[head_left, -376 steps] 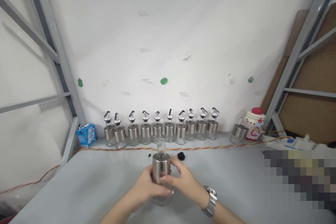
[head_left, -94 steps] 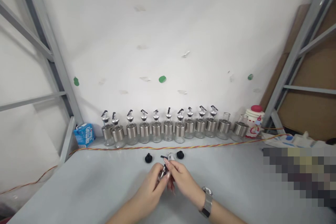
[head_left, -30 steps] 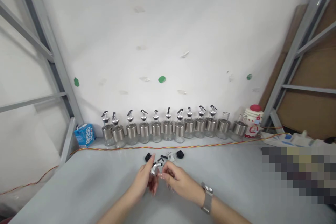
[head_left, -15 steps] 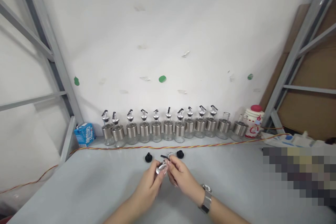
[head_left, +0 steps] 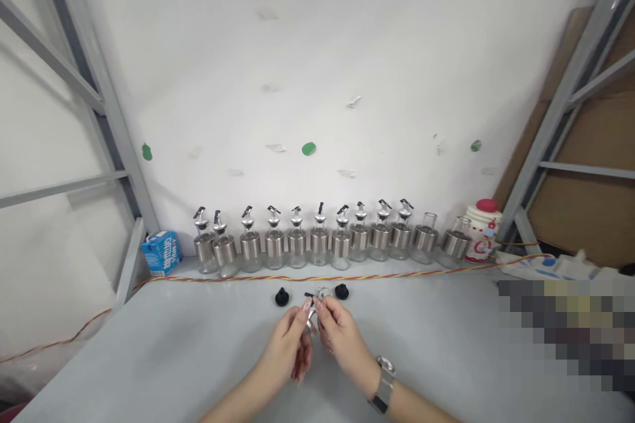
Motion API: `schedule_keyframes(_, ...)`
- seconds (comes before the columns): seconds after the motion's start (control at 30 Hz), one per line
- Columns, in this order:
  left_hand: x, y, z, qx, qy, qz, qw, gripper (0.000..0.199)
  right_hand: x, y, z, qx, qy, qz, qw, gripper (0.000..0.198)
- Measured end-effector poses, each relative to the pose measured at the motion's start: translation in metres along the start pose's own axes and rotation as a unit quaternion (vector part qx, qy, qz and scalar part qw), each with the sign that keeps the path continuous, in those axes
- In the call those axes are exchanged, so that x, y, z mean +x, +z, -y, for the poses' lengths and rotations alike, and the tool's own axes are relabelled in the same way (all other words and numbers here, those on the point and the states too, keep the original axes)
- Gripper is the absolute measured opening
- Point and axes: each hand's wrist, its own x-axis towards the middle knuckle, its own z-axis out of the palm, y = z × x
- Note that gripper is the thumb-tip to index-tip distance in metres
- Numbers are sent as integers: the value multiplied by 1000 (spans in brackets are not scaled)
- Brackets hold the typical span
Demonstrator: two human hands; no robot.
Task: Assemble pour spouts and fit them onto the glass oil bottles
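Between the fingertips of my left hand (head_left: 288, 344) and my right hand (head_left: 344, 334) is a small silver pourer cap (head_left: 311, 321), mostly covered by the fingers. Both hands are closed on it, thumbs nearly together on top. Just beyond the fingertips, another silver spout piece (head_left: 325, 292) lies on the table, partly hidden. A black lever end shows beside it; which piece it belongs to I cannot tell. One black rubber stopper (head_left: 282, 297) sits beyond my left hand, and a second black stopper (head_left: 342, 291) beyond my right.
Along the wall stands a row of steel-banded glass bottles (head_left: 297, 244), most with pourers; two open-necked bottles (head_left: 425, 241) are at its right end. A twisted red-yellow wire (head_left: 268, 278) crosses the grey table (head_left: 198, 344). A blue carton (head_left: 163, 254) and a red-capped container (head_left: 483, 231) flank the row.
The silver cap has turned in my fingers and is now more covered. My left thumb has moved up toward the right thumb, and its other fingers have curled lower.
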Motion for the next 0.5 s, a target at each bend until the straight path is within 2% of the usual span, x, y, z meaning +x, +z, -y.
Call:
schedule_keyframes(0.1, -3, -1, -2, 38, 2, -8, 999, 44, 1, 0, 2, 18, -3, -6, 1000, 39)
schedule_keyframes(0.17, -6, -3, -4, 108, 53, -24, 992, 38, 3, 1, 4, 41, 8, 15, 999, 40)
schedule_keyframes(0.27, -11, -9, -6, 264, 152, -50, 951, 27, 4, 0, 7, 51, 17, 30, 998, 41)
schedule_keyframes(0.33, -13, -13, -8, 342, 177, -53, 921, 23, 4, -3, 10, 38, 14, 33, 999, 41)
schedule_keyframes(0.4, -15, -16, -10, 377, 181, -45, 907, 21, 4, -7, 13, 9, -2, 43, 999, 40)
schedule_keyframes(0.5, -17, -16, -13, 358, 183, -23, 915, 21, 1, -12, 17, -39, -35, 56, 997, 36)
